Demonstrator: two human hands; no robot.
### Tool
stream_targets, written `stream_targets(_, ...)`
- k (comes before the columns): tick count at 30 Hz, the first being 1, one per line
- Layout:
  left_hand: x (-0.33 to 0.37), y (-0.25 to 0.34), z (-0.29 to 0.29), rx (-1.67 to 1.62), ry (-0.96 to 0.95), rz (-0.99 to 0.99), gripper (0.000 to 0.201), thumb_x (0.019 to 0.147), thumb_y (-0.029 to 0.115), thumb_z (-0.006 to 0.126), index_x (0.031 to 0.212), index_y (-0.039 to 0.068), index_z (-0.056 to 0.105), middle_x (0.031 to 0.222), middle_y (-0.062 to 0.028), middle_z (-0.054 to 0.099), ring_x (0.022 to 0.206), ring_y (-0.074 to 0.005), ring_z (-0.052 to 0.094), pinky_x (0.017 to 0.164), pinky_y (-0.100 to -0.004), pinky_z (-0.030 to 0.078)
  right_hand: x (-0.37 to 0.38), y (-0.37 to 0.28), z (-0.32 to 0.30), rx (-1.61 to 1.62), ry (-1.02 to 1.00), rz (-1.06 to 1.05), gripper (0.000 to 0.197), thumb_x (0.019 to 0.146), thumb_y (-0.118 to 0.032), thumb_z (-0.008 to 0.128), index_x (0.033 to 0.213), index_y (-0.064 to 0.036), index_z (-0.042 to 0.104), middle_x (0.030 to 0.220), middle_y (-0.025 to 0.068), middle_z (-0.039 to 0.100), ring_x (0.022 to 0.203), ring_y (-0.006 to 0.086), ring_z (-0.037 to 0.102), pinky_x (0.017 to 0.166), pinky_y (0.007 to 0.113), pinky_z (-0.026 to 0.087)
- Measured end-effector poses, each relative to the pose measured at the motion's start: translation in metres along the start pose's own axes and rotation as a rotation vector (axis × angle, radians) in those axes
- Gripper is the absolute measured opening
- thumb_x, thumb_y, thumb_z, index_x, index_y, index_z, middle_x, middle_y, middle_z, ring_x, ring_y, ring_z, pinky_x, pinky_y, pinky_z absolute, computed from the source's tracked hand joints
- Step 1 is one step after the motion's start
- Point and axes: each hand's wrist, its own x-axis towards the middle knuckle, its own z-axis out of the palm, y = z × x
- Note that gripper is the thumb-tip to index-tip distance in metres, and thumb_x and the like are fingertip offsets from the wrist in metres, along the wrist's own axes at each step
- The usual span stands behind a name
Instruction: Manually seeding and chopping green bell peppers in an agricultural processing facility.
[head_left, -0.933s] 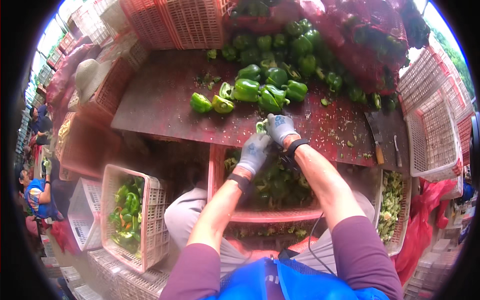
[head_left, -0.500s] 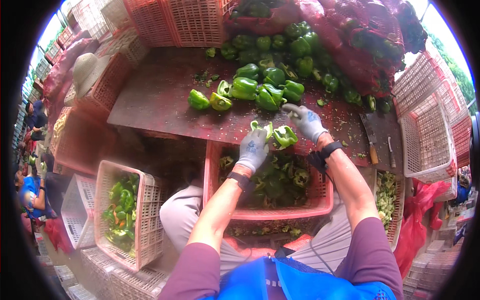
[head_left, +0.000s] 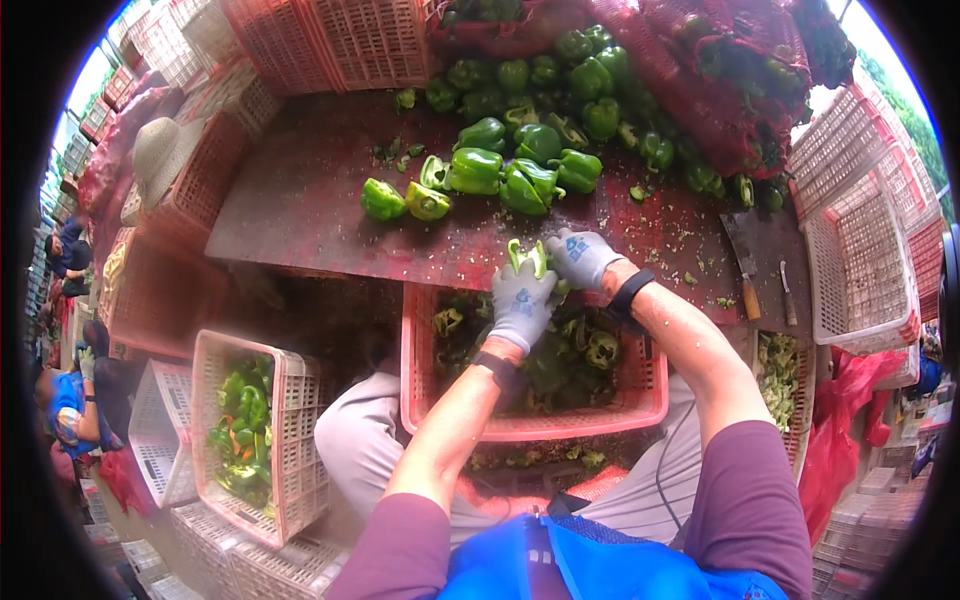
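My left hand point(head_left: 522, 304), in a grey-white glove, grips a cut green bell pepper point(head_left: 528, 258) above the table's front edge. Its pale inside shows. Close against it on the right is my gloved right hand point(head_left: 583, 262), fingers curled together; whatever is in them is hidden. A pink crate point(head_left: 535, 428) holding cut pepper pieces point(head_left: 570, 350) stands below both hands, between my knees. Beyond them, on the dark red table point(head_left: 310, 200), lie several whole peppers point(head_left: 475, 170), a cut-open pepper point(head_left: 428, 201) and another pepper point(head_left: 382, 199).
A cleaver point(head_left: 745, 270) and a small knife point(head_left: 787, 292) lie at the table's right. Red mesh sacks point(head_left: 700, 80) of peppers rise behind. A crate point(head_left: 290, 440) of peppers stands left; pale scraps point(head_left: 778, 375) fill a container at right. Another person point(head_left: 70, 405) sits far left.
My right hand has come down and left, closing in on the pepper at my left hand. A second cut piece that showed between the hands is now mostly covered.
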Motion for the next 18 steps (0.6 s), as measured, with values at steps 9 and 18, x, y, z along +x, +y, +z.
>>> stream_targets(9,0.004,-0.015,0.003,0.003,0.029,0.023,0.030,0.075,0.033,0.082,0.103,0.025,0.073,0.109,-0.0079,0.065,0.101,-0.0355,0.060,0.082,-0.0488,0.048,0.024,0.010,0.015,0.445,0.131,0.431,0.033,0.092,-0.033,0.062,0.108,-0.0057,0.073,0.106,0.0202,0.074,0.104,0.0373,0.070,0.089,0.044,0.055)
stream_targets(18,-0.032,-0.004,-0.041,0.069,-0.271,0.291,0.037,0.074,0.036,0.083,0.105,0.020,0.072,0.114,-0.0124,0.066,0.101,-0.0361,0.064,0.083,-0.0481,0.052,-0.127,0.050,0.014,0.727,0.581,0.627,0.036,0.092,-0.031,0.060,0.118,-0.0083,0.069,0.110,0.0199,0.073,0.104,0.0386,0.069,0.089,0.047,0.054)
